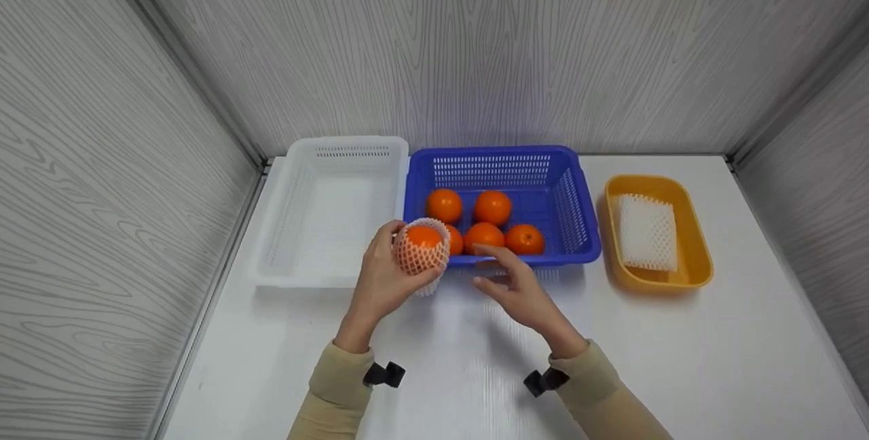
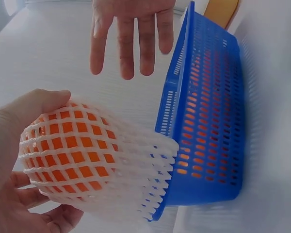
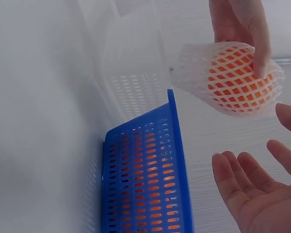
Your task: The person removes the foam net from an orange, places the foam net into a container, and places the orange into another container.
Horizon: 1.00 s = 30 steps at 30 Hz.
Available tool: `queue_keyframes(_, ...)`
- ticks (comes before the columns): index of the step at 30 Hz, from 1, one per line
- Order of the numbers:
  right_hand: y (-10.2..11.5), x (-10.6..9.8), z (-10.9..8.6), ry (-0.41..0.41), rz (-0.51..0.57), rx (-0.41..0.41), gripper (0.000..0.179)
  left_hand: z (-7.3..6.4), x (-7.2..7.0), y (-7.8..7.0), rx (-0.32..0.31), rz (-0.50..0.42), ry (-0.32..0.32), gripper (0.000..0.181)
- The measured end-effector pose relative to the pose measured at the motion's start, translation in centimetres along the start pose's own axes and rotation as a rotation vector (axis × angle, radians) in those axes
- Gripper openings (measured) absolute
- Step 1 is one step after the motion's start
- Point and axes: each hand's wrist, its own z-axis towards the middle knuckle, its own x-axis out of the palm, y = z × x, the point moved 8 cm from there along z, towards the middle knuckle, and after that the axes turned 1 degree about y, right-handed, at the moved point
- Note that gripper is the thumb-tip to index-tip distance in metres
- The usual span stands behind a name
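Note:
My left hand (image 1: 388,276) grips an orange (image 1: 423,237) wrapped in a white foam net sleeve (image 2: 77,150), whose loose end hangs past the fruit. Thumb and fingers curl round the net from its sides. To the right of it, my right hand (image 1: 519,290) holds nothing, its fingers spread apart and relaxed near the front rim of the blue basket (image 1: 502,152). Inside that basket lie several bare oranges (image 1: 492,208); one is partly hidden behind the wrapped orange. In the right wrist view, the right fingers (image 3: 254,174) are apart from the net.
A white basket (image 1: 339,223) stands left of the blue one, close beside it. At the right, a yellow tray (image 1: 692,270) holds white foam net sleeves (image 1: 648,233). Grey wood-patterned panels (image 1: 475,53) rise behind and at both sides of the white table (image 1: 434,372).

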Motion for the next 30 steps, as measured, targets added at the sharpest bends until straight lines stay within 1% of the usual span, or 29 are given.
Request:
queue_keyframes(4,-0.8,-0.5,-1.0,-0.006,0.007,0.041,0.047,-0.8,2.0,0.4,-0.011,-0.066,0.084,0.083)
queue_keyframes(8,-1.9,-1.0,-2.0,-0.01,0.023,0.095,0.049,-1.8,4.4,0.7,-0.029,-0.092,0.197,0.083)
queue_keyframes(11,-3.1,-1.3,-2.8,-0.01,0.037,0.127,0.049,-2.4,6.3,1.0,-0.044,-0.128,0.282,0.081)
queue_keyframes(15,-5.4,-1.6,-3.7,-0.017,0.04,0.129,0.049,-3.2,8.9,1.4,-0.067,-0.186,0.37,0.077)
queue_keyframes(18,-7.5,-1.8,-4.2,-0.023,0.026,0.127,0.052,-3.5,10.4,1.8,-0.082,-0.213,0.407,0.076)
queue_keyframes(21,-9.3,-1.9,-4.6,-0.017,0.037,0.149,0.055,-3.7,11.6,2.2,-0.1,-0.234,0.425,0.076)
queue_keyframes(25,-10.6,-2.0,-5.0,-0.009,0.059,0.194,0.057,-3.9,12.9,2.6,-0.107,-0.241,0.444,0.077)
queue_keyframes(30,-12.0,-2.1,-5.3,-0.004,0.056,0.244,0.057,-4.1,14.2,2.9,-0.095,-0.254,0.463,0.079)
